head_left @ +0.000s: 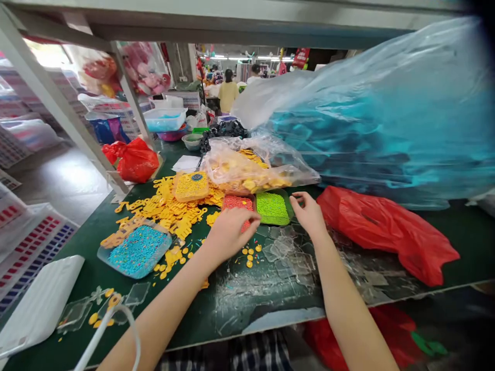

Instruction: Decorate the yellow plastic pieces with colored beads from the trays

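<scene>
Near the centre of the frame we see a shallow plastic tray of tiny red pieces [224, 203], side by side with a tray of tiny lime-green pieces [289, 210]. Our left hand [228, 234], fingers bent and thumb near them, covers part of the red one from view; our right hand [310, 212] curls at the green one's right rim. We cannot tell whether either hand pinches anything, or whether the right fingertips touch that rim.

Under these is a scuffed, dark green tabletop [201, 309], strewn with thin clear square plates [286, 252] and small yellow discs [249, 257]. Left of centre spreads a heap of flat yellow plastic pieces [166, 208], with a tray of yellow pieces [191, 197] resting on it and a clear tray of tiny blue pieces [169, 240] at its front.

Behind the central trays lies a crumpled clear bag of yellow pieces [247, 172]. At upper right, a huge clear plastic sack [386, 118] holds turquoise contents too blurred to name. A white stand [93, 342] is cut off at lower left. Far back, upper centre, a person in a yellow top [228, 94] faces away.
</scene>
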`<state>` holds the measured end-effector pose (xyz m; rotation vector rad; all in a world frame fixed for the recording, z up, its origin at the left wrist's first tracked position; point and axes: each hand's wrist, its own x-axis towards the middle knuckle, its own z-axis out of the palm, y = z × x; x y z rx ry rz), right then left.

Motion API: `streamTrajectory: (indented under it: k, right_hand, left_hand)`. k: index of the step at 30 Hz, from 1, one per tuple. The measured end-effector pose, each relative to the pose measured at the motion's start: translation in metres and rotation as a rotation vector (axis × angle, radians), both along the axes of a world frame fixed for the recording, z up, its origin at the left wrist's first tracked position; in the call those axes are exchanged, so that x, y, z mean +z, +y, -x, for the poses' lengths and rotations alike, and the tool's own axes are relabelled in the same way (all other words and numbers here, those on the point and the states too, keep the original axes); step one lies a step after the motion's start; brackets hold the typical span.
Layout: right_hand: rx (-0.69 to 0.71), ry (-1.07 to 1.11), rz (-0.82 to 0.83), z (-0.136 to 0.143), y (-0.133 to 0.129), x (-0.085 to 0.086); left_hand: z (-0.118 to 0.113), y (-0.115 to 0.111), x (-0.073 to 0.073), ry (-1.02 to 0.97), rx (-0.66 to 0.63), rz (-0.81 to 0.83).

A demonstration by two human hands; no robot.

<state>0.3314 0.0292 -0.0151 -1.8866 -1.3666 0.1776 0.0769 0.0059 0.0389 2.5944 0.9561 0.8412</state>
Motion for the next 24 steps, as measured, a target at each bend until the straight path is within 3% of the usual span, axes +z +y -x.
streamTrajectory:
  k: [4, 8, 14, 24]
  right_hand:
    - [-0.035, -0.028, 0.216, 0.005, -0.002, -0.001]
    - [-0.081, -0.09, 0.364, 0.013, -0.003, 0.007]
    - [-0.081, -0.172, 0.489, 0.025, -0.003, 0.019]
    - [-0.044, -0.234, 0.532, 0.028, -0.005, 0.026]
  left_hand:
    - [-0.063, 0.061, 0.009, 0.269, -0.092, 0.062]
    - [-0.104, 0.092, -0.001, 0.556, -0.215, 0.049]
    - [-0.132, 0.102, -0.019, 0.679, -0.252, 0.01]
    - [-0.139, 0.1, -0.02, 0.682, -0.26, -0.027]
